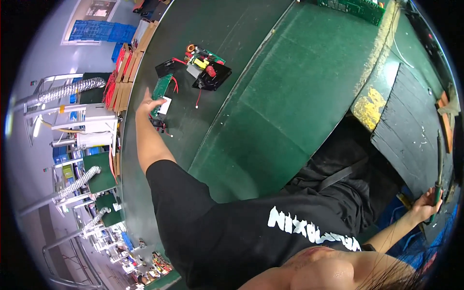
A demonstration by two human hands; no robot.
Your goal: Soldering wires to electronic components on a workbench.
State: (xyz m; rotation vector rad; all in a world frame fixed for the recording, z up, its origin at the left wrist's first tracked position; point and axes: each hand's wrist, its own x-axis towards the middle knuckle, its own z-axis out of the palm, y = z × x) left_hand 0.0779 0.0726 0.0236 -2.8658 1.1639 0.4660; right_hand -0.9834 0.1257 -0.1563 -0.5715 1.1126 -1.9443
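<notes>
My left hand (pixel 148 103) reaches out over the dark belt, its thumb and forefinger spread. The thumb lies over a green circuit board (pixel 162 87), beside a white block (pixel 165 106); whether it presses on the board is unclear. A red wire runs beside the board, and a small dark part with wires (pixel 158 125) lies just nearer. Farther off sits an opened electronic assembly (pixel 205 65) with a copper coil, yellow and red parts and black casing. At the far right my right hand (pixel 425 207) grips the green handle of a soldering iron (pixel 438 183), its long shaft pointing away from me.
A green work surface (pixel 290 96) lies between the belt (pixel 227 29) and me. On the right are a dark mat (pixel 411 130) and an orange-brown block (pixel 445 123). A green crate (pixel 355 9) stands at the back. Cardboard pieces (pixel 126 92) line the belt's left side.
</notes>
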